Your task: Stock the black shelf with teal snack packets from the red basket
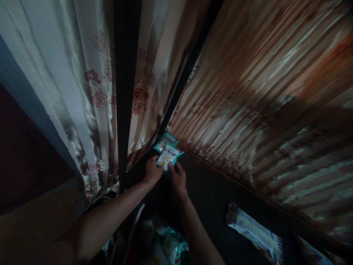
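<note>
Teal-and-white wrapping marks the front packet, which sits near the corner where two curtains meet, its printed side turned up. Both hands grasp its near end: the left hand has its thumb over the lower left edge, the right hand pinches at the lower right. Gripping from two sides probably lets the soft, puffy pouch be squared without folding, and leaves its lettering uncovered. Just beyond, partly overlapped, the rear packet of similar colouring points the same way; the overlap looks like a row one behind another, perhaps to save room in the narrow corner, though whether the front one rests on it or hovers is unclear. Beneath spreads a dark counter. Between the forearms, lower down, lie more teal packets, within easy reach. Off to the right, well apart, a long packet lies aslant. Around all this, black posts stand against the pleated left curtain and the brown-lit right curtain, which seem to screen the corner.
</note>
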`<state>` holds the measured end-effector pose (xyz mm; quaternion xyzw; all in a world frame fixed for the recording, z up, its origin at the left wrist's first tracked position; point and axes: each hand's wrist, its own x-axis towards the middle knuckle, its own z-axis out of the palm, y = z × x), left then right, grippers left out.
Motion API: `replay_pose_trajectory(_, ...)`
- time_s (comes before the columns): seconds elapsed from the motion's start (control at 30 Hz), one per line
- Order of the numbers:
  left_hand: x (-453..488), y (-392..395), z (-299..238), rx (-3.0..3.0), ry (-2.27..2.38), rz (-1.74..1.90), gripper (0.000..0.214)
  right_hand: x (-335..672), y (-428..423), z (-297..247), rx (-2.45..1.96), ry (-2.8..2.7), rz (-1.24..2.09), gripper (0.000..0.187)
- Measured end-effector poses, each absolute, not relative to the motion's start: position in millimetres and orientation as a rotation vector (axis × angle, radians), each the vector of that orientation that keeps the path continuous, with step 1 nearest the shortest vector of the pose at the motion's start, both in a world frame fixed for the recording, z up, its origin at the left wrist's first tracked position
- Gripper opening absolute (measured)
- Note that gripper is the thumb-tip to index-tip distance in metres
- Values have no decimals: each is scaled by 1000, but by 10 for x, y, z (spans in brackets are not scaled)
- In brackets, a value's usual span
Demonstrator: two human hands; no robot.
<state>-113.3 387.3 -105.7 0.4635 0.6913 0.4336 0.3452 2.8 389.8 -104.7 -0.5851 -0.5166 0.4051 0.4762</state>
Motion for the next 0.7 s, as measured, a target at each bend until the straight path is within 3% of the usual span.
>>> replay_pose_trajectory(0.7,-1226,4110,-1198,1414,1824,1237,61,-217,4312,-1054,-1435,-1314,900,39)
